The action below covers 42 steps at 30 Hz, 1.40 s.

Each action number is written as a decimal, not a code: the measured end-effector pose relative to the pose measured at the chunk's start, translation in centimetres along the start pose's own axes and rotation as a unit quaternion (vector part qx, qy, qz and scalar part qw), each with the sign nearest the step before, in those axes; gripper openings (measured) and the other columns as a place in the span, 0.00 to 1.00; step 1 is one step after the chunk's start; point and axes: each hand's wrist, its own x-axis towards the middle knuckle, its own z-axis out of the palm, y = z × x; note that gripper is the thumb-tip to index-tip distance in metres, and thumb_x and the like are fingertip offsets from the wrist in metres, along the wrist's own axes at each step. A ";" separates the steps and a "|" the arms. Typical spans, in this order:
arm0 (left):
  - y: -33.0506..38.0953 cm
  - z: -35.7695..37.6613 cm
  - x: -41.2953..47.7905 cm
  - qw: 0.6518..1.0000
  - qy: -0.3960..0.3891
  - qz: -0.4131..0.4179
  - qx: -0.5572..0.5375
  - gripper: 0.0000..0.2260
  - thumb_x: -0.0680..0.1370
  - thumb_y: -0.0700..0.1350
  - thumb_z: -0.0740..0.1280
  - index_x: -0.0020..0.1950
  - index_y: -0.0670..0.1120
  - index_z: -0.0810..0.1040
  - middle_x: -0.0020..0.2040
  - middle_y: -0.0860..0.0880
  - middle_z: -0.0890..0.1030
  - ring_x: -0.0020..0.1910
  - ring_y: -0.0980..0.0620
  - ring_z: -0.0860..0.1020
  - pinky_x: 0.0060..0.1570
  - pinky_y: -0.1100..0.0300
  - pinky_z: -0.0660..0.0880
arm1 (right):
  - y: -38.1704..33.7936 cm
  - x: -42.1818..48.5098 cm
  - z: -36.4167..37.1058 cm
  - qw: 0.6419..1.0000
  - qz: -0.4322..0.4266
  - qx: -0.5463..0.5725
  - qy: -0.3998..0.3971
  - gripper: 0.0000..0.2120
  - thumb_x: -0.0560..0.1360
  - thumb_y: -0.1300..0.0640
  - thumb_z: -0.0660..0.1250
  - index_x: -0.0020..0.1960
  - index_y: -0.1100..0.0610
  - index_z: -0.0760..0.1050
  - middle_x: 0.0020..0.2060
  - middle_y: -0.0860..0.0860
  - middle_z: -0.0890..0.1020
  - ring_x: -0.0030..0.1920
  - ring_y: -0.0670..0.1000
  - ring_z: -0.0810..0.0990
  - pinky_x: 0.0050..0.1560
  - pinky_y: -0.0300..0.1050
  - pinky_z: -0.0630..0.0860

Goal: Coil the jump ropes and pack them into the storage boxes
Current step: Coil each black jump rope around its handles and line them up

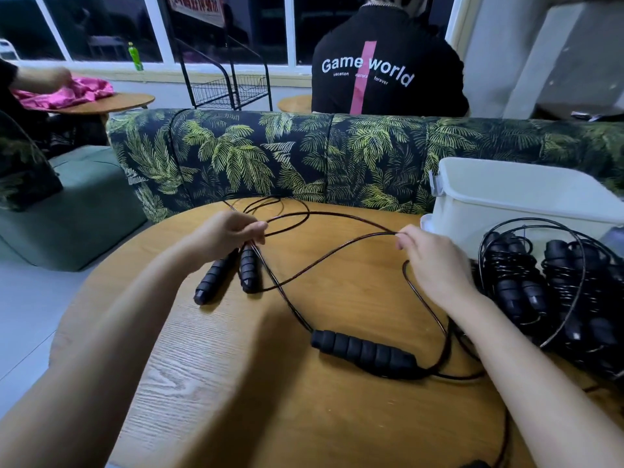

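the honey-brown round wooden tabletop point(236, 383) shows a pale streaked grain. the matt black ribbed foam handle point(363, 352) lies on it, and the thin glossy black cord point(337, 252) has a reddish sheen. the plastic storage box point(506, 197) is plain white. the sofa back point(236, 153) bears green and yellow palm leaves on black. the black t-shirt point(388, 72) carries white lettering and a pink stripe.

At about one o'clock in the view, a seated person's black shirt point(388, 96) carries white lettering across the back: "Game world" in large type, with a smaller line beneath it reading "vacation", "aurora", "forever". "aurora" is faint and partly crossed by a vertical pink stripe point(363, 79) that runs down through the wording. At about eleven o'clock, a red and white sign point(197, 6) behind the window shows characters too blurred and cropped to read.
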 end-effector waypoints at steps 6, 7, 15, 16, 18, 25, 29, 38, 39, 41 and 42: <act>-0.1 0.5 5.3 0.960 0.254 -0.102 0.057 0.14 0.81 0.42 0.65 0.63 0.36 0.79 0.57 0.36 0.81 0.53 0.40 0.80 0.58 0.50 0.76 | -3.5 5.2 3.5 0.997 -0.036 -0.068 -0.028 0.21 0.84 0.45 0.52 0.71 0.54 0.68 0.65 0.54 0.75 0.63 0.56 0.69 0.56 0.52 0.70; 0.0 0.9 5.9 0.967 0.202 -0.123 0.089 0.18 0.82 0.42 0.64 0.69 0.35 0.73 0.65 0.35 0.76 0.62 0.38 0.76 0.64 0.48 0.72 | -3.8 6.0 4.1 0.989 -0.044 -0.117 -0.082 0.28 0.83 0.42 0.51 0.78 0.56 0.58 0.73 0.56 0.68 0.72 0.58 0.63 0.68 0.58 0.65; 1.0 6.9 3.7 0.976 -0.004 -0.064 0.209 0.33 0.80 0.45 0.67 0.80 0.45 0.53 0.80 0.40 0.48 0.74 0.39 0.65 0.69 0.50 0.65 | -1.9 3.0 4.2 0.958 -0.191 -0.122 -0.177 0.31 0.83 0.46 0.58 0.81 0.50 0.48 0.80 0.49 0.53 0.80 0.53 0.46 0.78 0.57 0.50; 1.6 7.6 2.8 0.977 -0.012 -0.048 0.206 0.32 0.80 0.45 0.67 0.80 0.45 0.56 0.80 0.39 0.51 0.73 0.40 0.67 0.69 0.50 0.66 | -1.4 1.9 3.8 0.957 -0.195 -0.113 -0.183 0.31 0.83 0.47 0.58 0.81 0.50 0.49 0.80 0.49 0.54 0.80 0.52 0.47 0.78 0.56 0.50; 2.6 8.9 0.9 0.981 -0.027 -0.020 0.193 0.29 0.80 0.46 0.67 0.78 0.45 0.61 0.78 0.38 0.57 0.71 0.40 0.69 0.68 0.51 0.67 | -0.6 -0.5 2.9 0.956 -0.201 -0.099 -0.191 0.30 0.83 0.47 0.58 0.81 0.49 0.51 0.79 0.48 0.57 0.80 0.51 0.49 0.78 0.55 0.52; 6.2 13.4 -7.6 0.983 -0.003 0.105 0.150 0.18 0.78 0.44 0.69 0.68 0.44 0.75 0.66 0.44 0.76 0.60 0.42 0.77 0.59 0.56 0.70 | 1.6 -11.2 -1.6 0.964 -0.203 -0.038 -0.166 0.24 0.83 0.47 0.58 0.78 0.49 0.61 0.74 0.47 0.68 0.75 0.46 0.59 0.71 0.47 0.62; 6.0 15.6 -10.7 0.983 0.019 0.131 0.130 0.16 0.78 0.43 0.69 0.66 0.44 0.77 0.64 0.44 0.77 0.56 0.42 0.78 0.56 0.50 0.75 | 3.8 -16.6 -2.7 0.968 -0.196 0.003 -0.160 0.21 0.83 0.46 0.58 0.75 0.48 0.66 0.69 0.44 0.72 0.72 0.42 0.63 0.70 0.45 0.64; 3.3 17.5 -11.5 0.986 0.050 0.085 0.133 0.26 0.79 0.41 0.67 0.77 0.45 0.64 0.72 0.42 0.72 0.67 0.40 0.71 0.66 0.45 0.69 | 8.7 -23.3 -3.0 0.967 -0.164 0.041 -0.192 0.28 0.74 0.35 0.62 0.73 0.40 0.66 0.66 0.32 0.65 0.67 0.31 0.59 0.66 0.39 0.58; 3.2 17.6 -11.3 0.987 0.044 0.080 0.132 0.26 0.80 0.40 0.66 0.77 0.46 0.64 0.71 0.42 0.72 0.67 0.40 0.70 0.67 0.45 0.68 | 9.0 -23.5 -2.9 0.967 -0.162 0.038 -0.191 0.28 0.75 0.36 0.65 0.73 0.40 0.66 0.65 0.32 0.65 0.67 0.31 0.60 0.66 0.39 0.58; 2.9 17.8 -11.0 0.986 0.055 0.076 0.137 0.24 0.79 0.41 0.67 0.76 0.48 0.67 0.69 0.43 0.73 0.66 0.41 0.70 0.65 0.43 0.69 | 9.4 -23.8 -2.4 0.968 -0.171 0.026 -0.182 0.24 0.76 0.41 0.66 0.71 0.41 0.68 0.63 0.32 0.67 0.65 0.32 0.62 0.67 0.39 0.60; 2.9 17.9 -10.9 0.983 0.073 0.080 0.147 0.22 0.79 0.41 0.67 0.73 0.48 0.71 0.66 0.44 0.74 0.64 0.42 0.70 0.62 0.43 0.70 | 9.4 -23.8 -2.1 0.969 -0.176 0.024 -0.174 0.22 0.77 0.44 0.67 0.69 0.42 0.70 0.62 0.32 0.68 0.64 0.33 0.63 0.68 0.39 0.61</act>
